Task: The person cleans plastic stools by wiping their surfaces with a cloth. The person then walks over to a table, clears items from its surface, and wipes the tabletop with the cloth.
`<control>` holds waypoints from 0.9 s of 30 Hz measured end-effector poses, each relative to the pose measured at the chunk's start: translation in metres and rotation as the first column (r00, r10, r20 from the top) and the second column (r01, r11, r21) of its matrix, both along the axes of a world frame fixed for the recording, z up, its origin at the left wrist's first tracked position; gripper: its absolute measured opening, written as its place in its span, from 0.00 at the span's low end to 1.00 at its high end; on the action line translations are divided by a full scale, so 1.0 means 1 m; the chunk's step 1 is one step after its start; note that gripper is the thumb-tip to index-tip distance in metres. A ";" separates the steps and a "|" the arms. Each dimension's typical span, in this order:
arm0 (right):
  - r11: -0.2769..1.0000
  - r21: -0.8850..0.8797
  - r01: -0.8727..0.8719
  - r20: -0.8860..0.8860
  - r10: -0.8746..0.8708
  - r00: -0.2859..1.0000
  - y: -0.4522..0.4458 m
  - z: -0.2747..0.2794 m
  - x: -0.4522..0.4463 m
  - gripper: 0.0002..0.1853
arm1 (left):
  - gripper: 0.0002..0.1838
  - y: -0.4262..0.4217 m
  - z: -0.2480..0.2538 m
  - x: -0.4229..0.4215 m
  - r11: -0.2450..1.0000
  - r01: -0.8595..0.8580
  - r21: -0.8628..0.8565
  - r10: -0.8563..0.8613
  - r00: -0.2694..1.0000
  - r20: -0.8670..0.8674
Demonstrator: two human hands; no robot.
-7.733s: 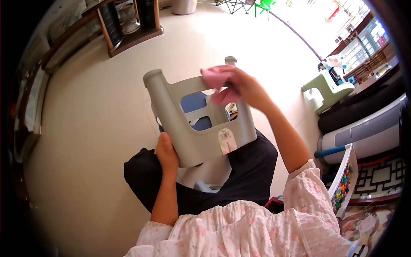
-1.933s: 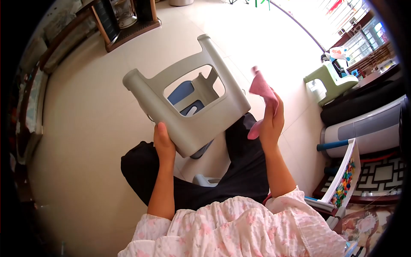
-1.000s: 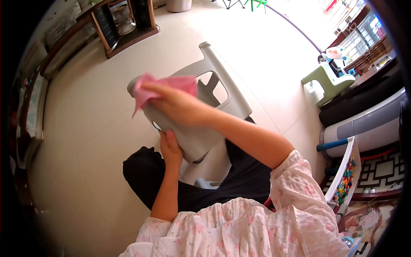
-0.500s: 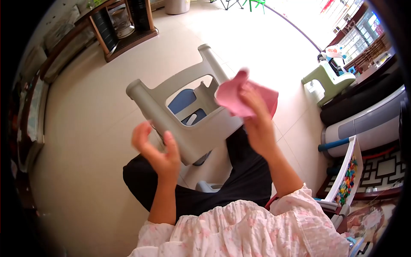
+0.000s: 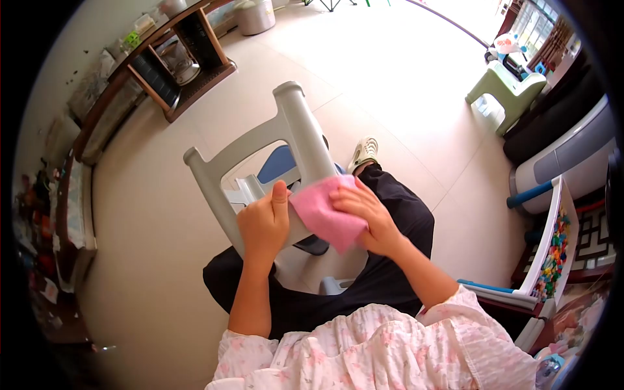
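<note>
A grey plastic stool (image 5: 302, 140) stands tilted between my knees, its legs and cross-bar facing away from me, with blue parts showing through its opening. My left hand (image 5: 263, 224) is closed around the stool's near bar, thumb pointing up. With my right hand (image 5: 370, 214) I hold a pink cloth (image 5: 325, 211) flat against the stool's near right corner, fingers spread over the fabric. The cloth hides that corner from view.
A green stool (image 5: 504, 91) stands at the right, near a grey-and-white rounded appliance (image 5: 562, 153). Closer to me is a tray of colourful small pieces (image 5: 552, 263). A wooden cabinet (image 5: 195, 97) and a bin (image 5: 255, 17) stand at far left. My shoe (image 5: 365, 153) rests on the floor.
My left hand has gone from open beside the stool to gripping it. The cloth in my right hand came down and left onto the stool, which has turned.
</note>
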State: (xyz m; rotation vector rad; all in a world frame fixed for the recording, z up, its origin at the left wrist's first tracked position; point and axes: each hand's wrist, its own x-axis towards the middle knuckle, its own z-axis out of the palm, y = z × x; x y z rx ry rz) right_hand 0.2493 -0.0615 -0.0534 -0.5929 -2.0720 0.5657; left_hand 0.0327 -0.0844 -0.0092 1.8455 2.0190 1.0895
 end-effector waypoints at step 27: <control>0.944 -0.318 -0.093 -0.212 0.024 0.977 -0.061 0.004 0.014 0.22 | 0.17 -0.019 -0.013 -0.020 0.986 0.036 0.162 -0.046 0.997 0.058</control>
